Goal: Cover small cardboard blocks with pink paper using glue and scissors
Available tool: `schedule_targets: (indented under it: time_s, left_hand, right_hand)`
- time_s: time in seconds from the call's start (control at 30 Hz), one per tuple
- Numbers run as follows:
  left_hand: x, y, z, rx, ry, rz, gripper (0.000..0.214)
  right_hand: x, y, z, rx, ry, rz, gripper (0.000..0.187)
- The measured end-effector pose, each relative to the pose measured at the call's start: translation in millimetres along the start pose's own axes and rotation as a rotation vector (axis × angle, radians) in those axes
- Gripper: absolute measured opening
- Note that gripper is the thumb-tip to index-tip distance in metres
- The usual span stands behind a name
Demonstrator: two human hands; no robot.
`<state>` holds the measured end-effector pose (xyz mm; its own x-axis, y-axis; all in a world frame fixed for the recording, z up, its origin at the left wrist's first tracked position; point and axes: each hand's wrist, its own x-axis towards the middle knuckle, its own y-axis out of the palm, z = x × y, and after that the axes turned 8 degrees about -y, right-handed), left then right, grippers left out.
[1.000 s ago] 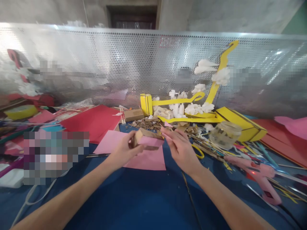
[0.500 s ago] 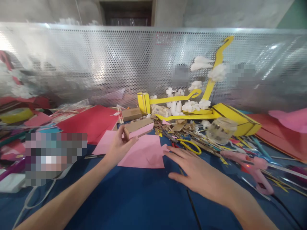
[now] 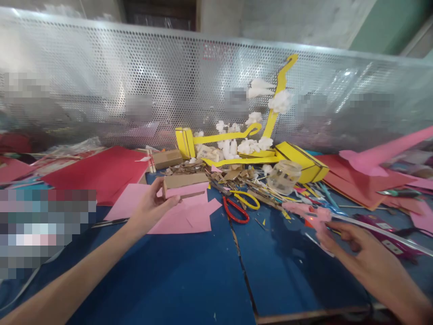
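Head view showed a cardboard box (image 3: 186, 181) left of centre in the frame, where it was held by the left hand (image 3: 152, 205), its near end being clasped between the thumb in front and the fingers curled behind. A pink strip (image 3: 187, 189) was seen along the face of the box, a band of bare board being left below it, and a pink sheet (image 3: 179, 221) was spread beneath on the blue bench (image 3: 152, 280). At the right of the frame, the handle of a pink glue gun (image 3: 307, 213) was grasped by the right hand (image 3: 365, 253), though whether the trigger was pressed could not be told. A small red light was shown on the gun, so its nozzle, pointed leftward, was best treated as hot and aimed away from the left fingertips. A fuller wrap around the handle was judged useful for steady control, and the clear rod (image 3: 379, 231) trailing at the rear was to be guarded from snagging. A steady, light clasp on the box was advised, lest the strip be creased, with the scissors (image 3: 227, 193) and glass jar (image 3: 284, 177) between the hands given a wide berth.
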<state>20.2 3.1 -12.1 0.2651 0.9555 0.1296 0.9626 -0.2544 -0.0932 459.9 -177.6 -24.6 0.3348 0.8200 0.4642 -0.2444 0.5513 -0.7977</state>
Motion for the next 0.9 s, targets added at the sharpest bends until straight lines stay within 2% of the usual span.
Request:
schedule_targets:
  time_s: [0.1, 0.2, 0.33, 0.47, 0.63, 0.77, 0.9]
  left_hand:
    - [0.0, 1.0, 2.4, -0.022, -0.016, 0.016, 0.054]
    - [0.3, 1.0, 5.4, -0.023, 0.005, 0.030, 0.053]
    - [0.6, 0.7, 7.6, -0.002, 0.027, 0.048, 0.049]
    - [-0.1, 2.2, 6.2, 0.006, 0.044, 0.065, 0.044]
    - [-2.9, 3.7, 1.2, 0.073, 0.056, 0.101, 0.040]
    - [-5.1, 4.5, -1.7, 0.164, 0.044, 0.072, 0.038]
    - [-4.9, 3.6, -0.1, 0.202, 0.029, 0.054, 0.041]
  right_hand:
    - [8.8, 2.5, 10.0, 0.026, -0.003, 0.136, 0.031]
    - [8.1, 4.9, 10.7, 0.062, 0.028, 0.071, 0.027]
    - [1.1, 4.5, 0.8, 0.101, 0.041, -0.032, 0.035]
    - [1.8, -7.1, 7.7, 0.223, 0.122, -0.016, 0.033]
    - [18.4, -14.5, 45.2, 0.522, 0.147, 0.074, 0.037]
    - [36.0, 2.2, 79.8, 0.831, 0.116, 0.194, 0.047]
    - [53.5, 25.0, 117.4, 1.044, 0.054, 0.353, 0.051]
